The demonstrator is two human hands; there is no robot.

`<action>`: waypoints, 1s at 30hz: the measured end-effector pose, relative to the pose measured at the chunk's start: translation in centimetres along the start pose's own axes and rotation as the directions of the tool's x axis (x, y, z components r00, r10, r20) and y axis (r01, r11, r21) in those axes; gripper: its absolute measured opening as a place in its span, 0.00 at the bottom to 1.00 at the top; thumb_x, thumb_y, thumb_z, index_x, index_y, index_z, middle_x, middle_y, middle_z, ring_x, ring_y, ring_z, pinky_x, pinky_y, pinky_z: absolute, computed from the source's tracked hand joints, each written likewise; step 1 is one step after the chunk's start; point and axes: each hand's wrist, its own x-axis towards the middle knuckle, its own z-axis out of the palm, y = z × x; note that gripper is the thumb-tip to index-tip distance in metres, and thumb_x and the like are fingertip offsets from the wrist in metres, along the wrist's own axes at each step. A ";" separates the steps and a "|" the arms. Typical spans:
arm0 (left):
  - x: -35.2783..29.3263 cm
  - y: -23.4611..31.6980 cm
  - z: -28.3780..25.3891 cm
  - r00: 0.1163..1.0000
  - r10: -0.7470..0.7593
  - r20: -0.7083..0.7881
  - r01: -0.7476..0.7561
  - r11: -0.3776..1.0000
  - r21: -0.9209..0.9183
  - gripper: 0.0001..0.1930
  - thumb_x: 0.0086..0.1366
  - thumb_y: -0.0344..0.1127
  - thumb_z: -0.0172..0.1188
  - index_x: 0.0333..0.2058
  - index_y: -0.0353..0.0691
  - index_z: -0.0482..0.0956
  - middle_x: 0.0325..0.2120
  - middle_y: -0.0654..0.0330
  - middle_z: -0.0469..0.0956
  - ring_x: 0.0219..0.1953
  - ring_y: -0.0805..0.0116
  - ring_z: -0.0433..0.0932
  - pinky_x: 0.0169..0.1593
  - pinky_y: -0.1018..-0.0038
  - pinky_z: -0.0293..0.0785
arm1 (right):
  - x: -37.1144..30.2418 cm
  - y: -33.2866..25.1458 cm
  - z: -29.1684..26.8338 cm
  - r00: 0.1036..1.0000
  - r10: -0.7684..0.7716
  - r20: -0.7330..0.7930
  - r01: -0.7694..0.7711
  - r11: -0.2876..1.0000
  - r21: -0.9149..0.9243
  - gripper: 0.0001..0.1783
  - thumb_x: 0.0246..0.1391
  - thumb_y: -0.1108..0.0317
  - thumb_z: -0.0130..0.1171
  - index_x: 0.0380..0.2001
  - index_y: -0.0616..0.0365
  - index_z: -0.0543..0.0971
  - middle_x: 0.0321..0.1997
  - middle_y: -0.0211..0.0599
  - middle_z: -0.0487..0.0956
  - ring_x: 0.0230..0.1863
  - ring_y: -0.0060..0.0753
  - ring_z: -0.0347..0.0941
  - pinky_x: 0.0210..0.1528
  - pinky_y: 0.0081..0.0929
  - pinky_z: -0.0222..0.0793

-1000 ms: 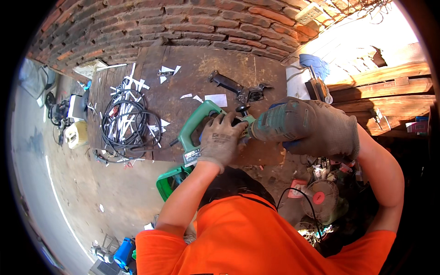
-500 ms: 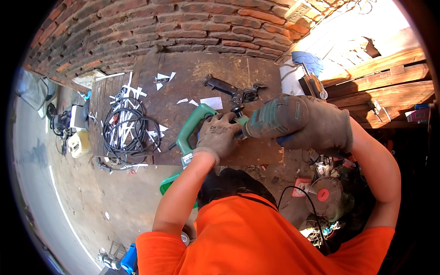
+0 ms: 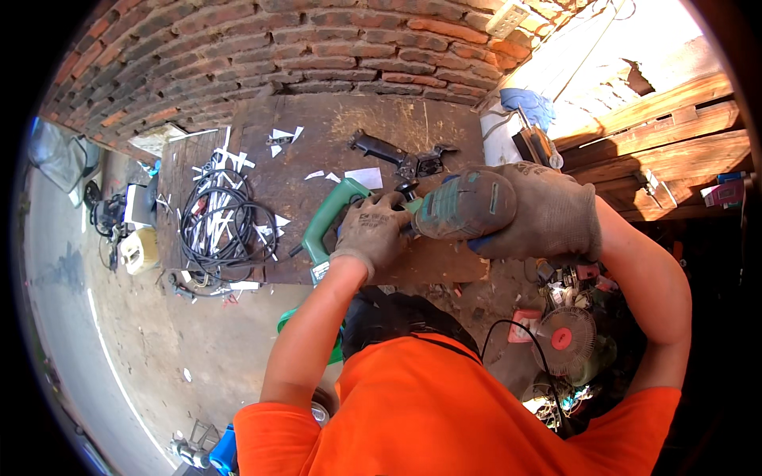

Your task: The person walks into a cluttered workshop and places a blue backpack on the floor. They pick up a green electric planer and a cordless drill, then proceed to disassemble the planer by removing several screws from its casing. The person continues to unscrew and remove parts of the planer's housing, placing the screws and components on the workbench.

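My gloved left hand (image 3: 369, 232) is closed around the body of a green power tool with a curved loop handle (image 3: 321, 226), which lies near the front of the table. My gloved right hand (image 3: 556, 210) grips a worn, dirty cordless drill (image 3: 467, 205) with teal patches. The drill is held level, its front end pointing left at the green tool beside my left fingers. Exactly where the two meet is hidden by my fingers. Behind them on the table lies a black pistol-shaped handle part (image 3: 382, 149), near a small white paper (image 3: 363, 178).
A coiled black cable (image 3: 186, 230) lies over white strips at the table's left. A brick wall (image 3: 317, 47) stands behind. At the right are a blue cloth (image 3: 528, 107) and wooden boards (image 3: 675, 143). Below right, a fan grille (image 3: 567, 341) sits among scrap. A yellowish jug (image 3: 140, 251) stands left.
Both hands and the two tools have shifted very slightly left, with the view itself moving a little. The grips look the same.
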 end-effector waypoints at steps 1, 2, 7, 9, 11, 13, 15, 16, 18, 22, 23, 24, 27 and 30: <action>-0.1 -0.2 0.3 1.000 -0.001 -0.005 0.001 1.000 -0.008 0.16 0.62 0.42 0.62 0.48 0.54 0.86 0.61 0.58 0.73 0.62 0.52 0.72 0.65 0.54 0.66 | -0.4 -0.4 -0.4 1.000 0.005 -0.002 -0.005 1.000 -0.012 0.41 0.40 0.50 0.75 0.59 0.54 0.76 0.49 0.49 0.82 0.53 0.51 0.79 0.57 0.42 0.74; -0.2 -0.3 0.3 1.000 -0.003 -0.010 0.003 1.000 -0.016 0.15 0.62 0.42 0.62 0.48 0.54 0.86 0.60 0.58 0.73 0.63 0.52 0.72 0.65 0.54 0.66 | -1.1 -0.8 -1.1 1.000 0.009 -0.004 -0.009 1.000 -0.024 0.41 0.41 0.51 0.75 0.59 0.54 0.76 0.50 0.49 0.82 0.53 0.51 0.79 0.57 0.41 0.74; 0.1 -1.1 0.7 0.983 -0.101 -0.153 0.062 0.969 -0.239 0.18 0.64 0.42 0.62 0.51 0.47 0.82 0.53 0.54 0.79 0.54 0.50 0.77 0.58 0.56 0.72 | -3.0 1.5 -1.6 0.996 -0.041 -0.085 0.052 0.990 0.128 0.32 0.43 0.54 0.74 0.52 0.56 0.80 0.45 0.46 0.84 0.48 0.49 0.81 0.54 0.40 0.75; 0.5 -2.4 1.7 0.953 -0.174 -0.250 0.076 0.931 -0.357 0.18 0.66 0.42 0.62 0.52 0.44 0.81 0.47 0.51 0.81 0.48 0.50 0.81 0.53 0.60 0.76 | -2.5 1.8 -0.4 0.993 -0.085 -0.081 0.096 0.986 0.137 0.32 0.43 0.55 0.74 0.51 0.57 0.80 0.45 0.47 0.84 0.48 0.49 0.81 0.54 0.40 0.75; 0.7 -2.6 1.4 0.959 -0.212 -0.188 0.112 0.893 -0.435 0.17 0.66 0.41 0.62 0.51 0.44 0.81 0.46 0.50 0.82 0.48 0.51 0.82 0.52 0.61 0.76 | -2.0 2.6 1.0 0.991 -0.103 -0.081 0.115 0.980 0.164 0.31 0.43 0.55 0.74 0.50 0.58 0.80 0.45 0.48 0.84 0.48 0.49 0.81 0.53 0.40 0.75; 0.5 -2.8 1.3 0.958 -0.229 -0.172 0.124 0.874 -0.470 0.17 0.66 0.41 0.62 0.51 0.43 0.82 0.45 0.49 0.82 0.47 0.52 0.82 0.51 0.61 0.77 | -1.3 2.7 1.8 0.990 -0.121 -0.069 0.133 0.968 0.213 0.31 0.44 0.54 0.74 0.50 0.59 0.80 0.45 0.48 0.84 0.48 0.49 0.80 0.53 0.40 0.75; 0.4 -3.0 1.3 0.956 -0.212 -0.202 0.096 0.878 -0.468 0.16 0.66 0.41 0.62 0.50 0.42 0.82 0.43 0.49 0.83 0.45 0.52 0.83 0.49 0.62 0.77 | -1.0 2.0 1.7 0.992 -0.116 -0.039 0.122 0.953 0.276 0.32 0.44 0.54 0.74 0.50 0.60 0.80 0.46 0.49 0.84 0.49 0.49 0.80 0.54 0.39 0.75; 0.3 -2.8 1.0 0.955 -0.227 -0.189 0.114 0.874 -0.473 0.16 0.66 0.40 0.62 0.50 0.41 0.82 0.43 0.49 0.84 0.45 0.52 0.83 0.49 0.62 0.77 | -0.9 1.6 1.6 0.995 -0.101 -0.020 0.103 0.945 0.310 0.32 0.44 0.54 0.74 0.50 0.60 0.80 0.46 0.50 0.84 0.49 0.49 0.80 0.54 0.39 0.74; 0.2 -2.4 0.4 0.953 -0.255 -0.161 0.150 0.864 -0.480 0.16 0.66 0.40 0.62 0.49 0.41 0.83 0.42 0.49 0.84 0.44 0.51 0.84 0.48 0.61 0.77 | -0.5 1.2 1.6 0.996 -0.095 -0.002 0.091 0.955 0.283 0.33 0.44 0.53 0.73 0.52 0.59 0.79 0.47 0.49 0.84 0.50 0.49 0.80 0.55 0.39 0.74; 0.3 -2.8 1.2 0.954 -0.222 -0.202 0.102 0.874 -0.475 0.15 0.66 0.40 0.62 0.49 0.41 0.83 0.42 0.48 0.84 0.44 0.51 0.83 0.48 0.61 0.77 | 0.0 2.0 2.7 0.979 -0.189 -0.070 0.199 0.965 0.174 0.34 0.45 0.52 0.73 0.54 0.58 0.78 0.49 0.49 0.83 0.52 0.49 0.79 0.56 0.38 0.73; 0.3 -2.8 1.2 0.955 -0.223 -0.195 0.106 0.871 -0.479 0.15 0.66 0.40 0.62 0.49 0.41 0.83 0.42 0.48 0.84 0.44 0.51 0.83 0.49 0.61 0.77 | 0.1 1.8 2.6 0.981 -0.187 -0.054 0.194 0.965 0.178 0.34 0.45 0.52 0.73 0.54 0.58 0.78 0.49 0.49 0.83 0.52 0.49 0.79 0.57 0.38 0.73; 0.3 -2.9 1.3 0.956 -0.225 -0.188 0.109 0.869 -0.482 0.15 0.66 0.40 0.62 0.49 0.41 0.83 0.42 0.48 0.84 0.45 0.51 0.83 0.49 0.61 0.77 | 0.2 1.4 2.5 0.982 -0.184 -0.039 0.188 0.965 0.182 0.34 0.45 0.52 0.73 0.54 0.58 0.78 0.49 0.48 0.83 0.52 0.49 0.79 0.57 0.39 0.73; 0.4 -2.6 1.1 0.960 -0.210 -0.183 0.108 0.887 -0.449 0.15 0.66 0.39 0.61 0.49 0.41 0.83 0.43 0.48 0.83 0.45 0.50 0.83 0.49 0.61 0.77 | 0.2 1.3 2.5 0.987 -0.163 -0.008 0.160 0.963 0.218 0.35 0.45 0.52 0.72 0.55 0.58 0.78 0.49 0.48 0.83 0.52 0.50 0.79 0.57 0.39 0.74; 0.3 -2.5 1.0 0.959 -0.219 -0.179 0.119 0.887 -0.447 0.16 0.66 0.39 0.61 0.49 0.41 0.82 0.44 0.48 0.83 0.46 0.49 0.83 0.50 0.60 0.77 | 0.1 0.9 2.4 0.997 -0.071 0.014 0.067 0.981 0.180 0.35 0.44 0.57 0.74 0.56 0.59 0.78 0.49 0.47 0.84 0.50 0.46 0.80 0.56 0.37 0.74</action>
